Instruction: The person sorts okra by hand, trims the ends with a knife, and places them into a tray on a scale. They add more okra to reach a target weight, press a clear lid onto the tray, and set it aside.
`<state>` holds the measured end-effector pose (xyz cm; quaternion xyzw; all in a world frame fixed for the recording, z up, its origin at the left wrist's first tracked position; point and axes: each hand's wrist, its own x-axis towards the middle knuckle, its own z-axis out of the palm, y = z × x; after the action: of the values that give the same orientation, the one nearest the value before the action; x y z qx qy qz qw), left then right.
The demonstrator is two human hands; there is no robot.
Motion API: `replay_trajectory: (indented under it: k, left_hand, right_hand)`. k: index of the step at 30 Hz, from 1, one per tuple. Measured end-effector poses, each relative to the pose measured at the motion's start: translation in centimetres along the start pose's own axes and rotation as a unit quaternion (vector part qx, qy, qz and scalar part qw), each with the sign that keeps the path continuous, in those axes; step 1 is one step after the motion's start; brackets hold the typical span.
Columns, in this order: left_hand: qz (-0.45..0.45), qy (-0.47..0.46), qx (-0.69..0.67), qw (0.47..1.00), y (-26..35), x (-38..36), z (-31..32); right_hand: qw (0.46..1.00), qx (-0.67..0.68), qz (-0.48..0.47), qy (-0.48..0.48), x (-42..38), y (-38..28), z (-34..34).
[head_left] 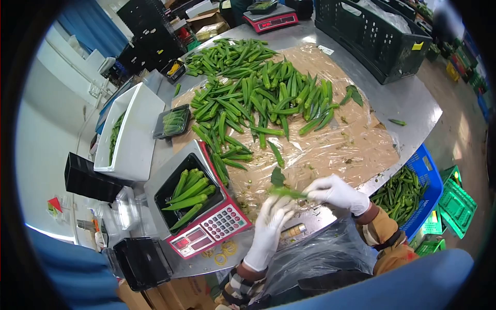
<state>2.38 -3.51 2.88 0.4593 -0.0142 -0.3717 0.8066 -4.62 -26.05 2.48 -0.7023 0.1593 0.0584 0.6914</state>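
Both hands wear white gloves at the table's near edge. An okra pod (289, 193), blurred, lies between them. My right hand (333, 193) pinches its right end between the fingertips. My left hand (269, 222) is under the pod's left end, its fingers smeared by motion, so its grip is unclear. To the left, a black tray (186, 194) with several okra pods rests on a red scale (219, 222). A large okra pile (258, 98) covers the far part of the plastic-wrapped cardboard (336, 150). A dark green leaf (278, 177) lies just beyond my hands.
A white foam box (135, 137) and a packed okra tray (173, 122) stand left. Empty black trays (140, 262) are at lower left. A dark crate (374, 44) and second scale (269, 19) stand at the back. A blue basket (431, 194) of okra is at the right.
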Motion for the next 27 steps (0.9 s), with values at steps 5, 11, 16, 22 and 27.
replay_trajectory:
  k: [5,11,16,22,27]
  left_hand:
    - [-0.029,-0.028,-0.078,0.996,-1.0,0.7,-0.3]
    - [-0.038,-0.003,-0.033,0.999,-1.7,-0.8,-1.6]
    - [-0.011,0.026,-0.028,0.999,-1.1,-0.7,-2.1]
    - [0.013,0.027,-0.004,1.000,0.6,0.6,-0.7]
    - [-0.017,0.011,-0.028,0.999,1.0,0.5,2.0]
  right_hand:
    - [0.886,-0.375,-0.174,0.212,6.6,0.5,-2.4]
    - [0.727,-0.561,-0.265,0.294,14.9,2.1,-6.3]
    - [0.908,-0.152,-0.288,0.263,10.8,-1.1,-4.8]
    - [0.941,0.288,-0.148,0.095,3.9,-2.4,-3.7]
    - [0.974,0.189,-0.111,0.059,1.7,-2.4,-1.1]
